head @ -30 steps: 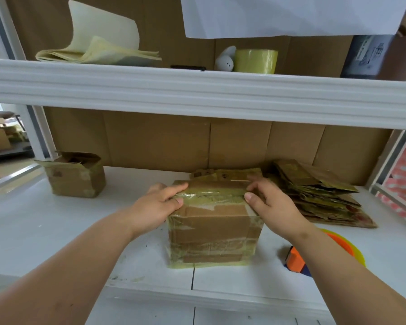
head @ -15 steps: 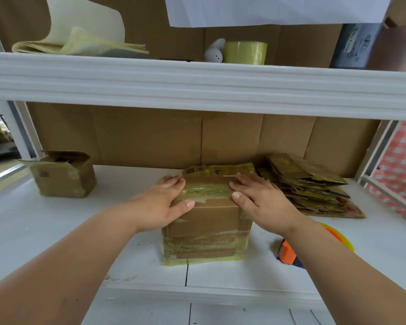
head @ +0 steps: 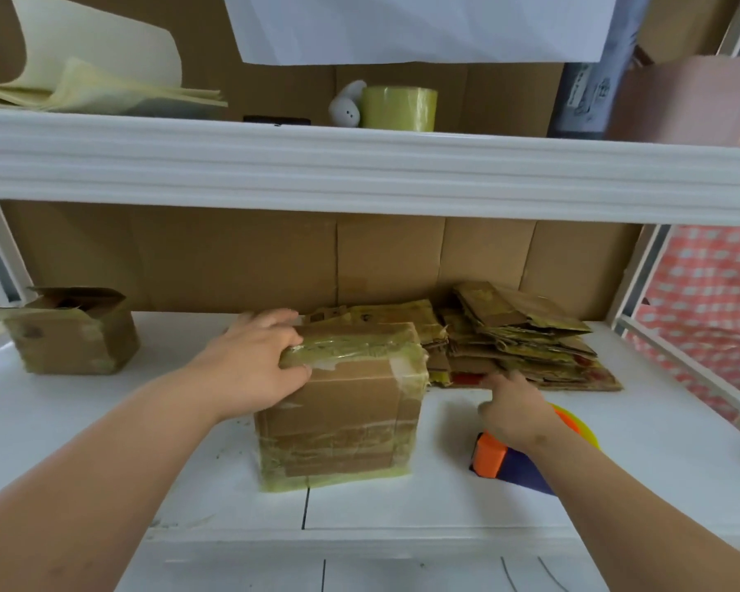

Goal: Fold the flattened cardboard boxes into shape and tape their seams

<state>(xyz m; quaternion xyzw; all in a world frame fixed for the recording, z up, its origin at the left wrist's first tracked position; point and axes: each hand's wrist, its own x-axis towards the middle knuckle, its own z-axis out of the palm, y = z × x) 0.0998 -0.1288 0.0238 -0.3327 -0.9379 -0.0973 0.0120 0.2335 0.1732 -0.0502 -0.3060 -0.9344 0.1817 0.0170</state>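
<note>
Left hand (head: 255, 369) clamps the taped box (head: 342, 403) at its top left corner, thumb on the front face, fingers over the tape. Right hand (head: 515, 410) hovers loosely open, holding nothing, just right of the box, above the orange tape dispenser (head: 490, 457). Beyond its fingertips lies the stack of flattened boxes (head: 526, 339), long axis running left-right. Nothing blocks it; right hand is nearer.

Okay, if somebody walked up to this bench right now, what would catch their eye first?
Probably the taped cardboard box standing at the middle of the white table, with the left hand gripping its top left edge. Next, the ragged stack of flattened boxes behind it to the right, where the right hand hovers above an orange tape dispenser.
</note>
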